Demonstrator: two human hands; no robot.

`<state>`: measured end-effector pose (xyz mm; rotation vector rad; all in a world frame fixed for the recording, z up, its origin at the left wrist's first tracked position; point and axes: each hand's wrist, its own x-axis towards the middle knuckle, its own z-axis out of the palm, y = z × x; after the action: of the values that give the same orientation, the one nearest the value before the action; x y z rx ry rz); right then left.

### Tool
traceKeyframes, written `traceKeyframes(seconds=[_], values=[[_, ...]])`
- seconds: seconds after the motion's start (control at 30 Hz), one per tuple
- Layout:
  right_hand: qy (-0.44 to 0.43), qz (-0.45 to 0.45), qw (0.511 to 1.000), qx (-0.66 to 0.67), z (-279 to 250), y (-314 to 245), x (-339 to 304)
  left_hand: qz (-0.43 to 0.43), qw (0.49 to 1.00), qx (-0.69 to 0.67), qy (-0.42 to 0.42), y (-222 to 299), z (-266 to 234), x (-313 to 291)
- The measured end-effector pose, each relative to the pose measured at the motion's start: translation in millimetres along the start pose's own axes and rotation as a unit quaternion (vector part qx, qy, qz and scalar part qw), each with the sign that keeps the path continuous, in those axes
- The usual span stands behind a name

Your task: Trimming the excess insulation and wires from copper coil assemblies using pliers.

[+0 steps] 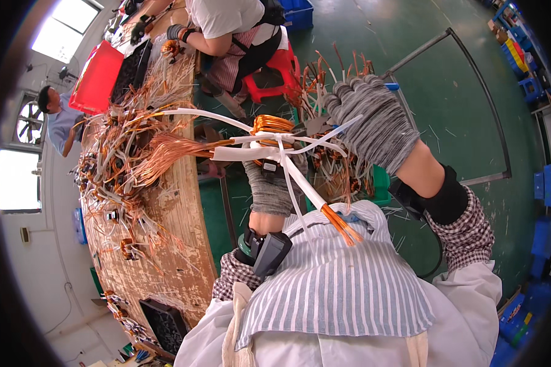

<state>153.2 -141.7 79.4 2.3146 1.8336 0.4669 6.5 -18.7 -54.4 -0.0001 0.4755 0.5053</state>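
The person's left hand [269, 183], in a grey knit glove, is gripping a coil of copper wire [272, 124] with white sleeved leads [257, 153] just over the lap. The gloved right hand [373, 122] is closing on a white lead beside it. A wooden table [177, 208] at the left is carrying loose wire bundles [122, 165].

Both hands, left hand [270, 186] and right hand [373, 122], wear nubby grey knit cloth gloves, gripping shiny copper wire strands [168, 153] in smooth white plastic-looking sleeving [245, 153], over a rough, worn wooden bench [177, 244], with a glossy red plastic tray [97, 76] nearby.
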Motion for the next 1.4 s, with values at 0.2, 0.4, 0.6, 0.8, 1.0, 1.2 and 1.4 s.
traceKeyframes(seconds=[0.2, 0.4, 0.6, 0.8, 1.0, 1.2, 1.4], values=[[0.040, -0.008, 0.998, 0.047, 12, -9, -8, 0.042, 0.998, 0.045, 0.006, -7, 13, -20], [0.015, 0.017, 0.999, 0.026, 13, -12, -9, 0.002, 0.998, 0.003, 0.065, -18, 40, -38], [0.013, 0.028, 0.997, 0.067, 13, -12, -13, -0.009, 0.996, -0.016, 0.090, -23, 54, -46], [0.049, 0.024, 0.997, 0.062, 23, -16, -15, -0.040, 0.995, -0.031, 0.090, -29, 58, -53], [0.031, 0.046, 0.989, 0.137, 37, -18, -21, -0.061, 0.994, -0.029, 0.084, -32, 52, -54], [0.053, 0.020, 0.985, 0.161, 48, -13, -22, -0.060, 0.990, -0.049, 0.116, -36, 49, -52], [0.078, 0.032, 0.972, 0.221, 60, -10, -32, -0.081, 0.992, -0.036, 0.085, -33, 41, -51]])
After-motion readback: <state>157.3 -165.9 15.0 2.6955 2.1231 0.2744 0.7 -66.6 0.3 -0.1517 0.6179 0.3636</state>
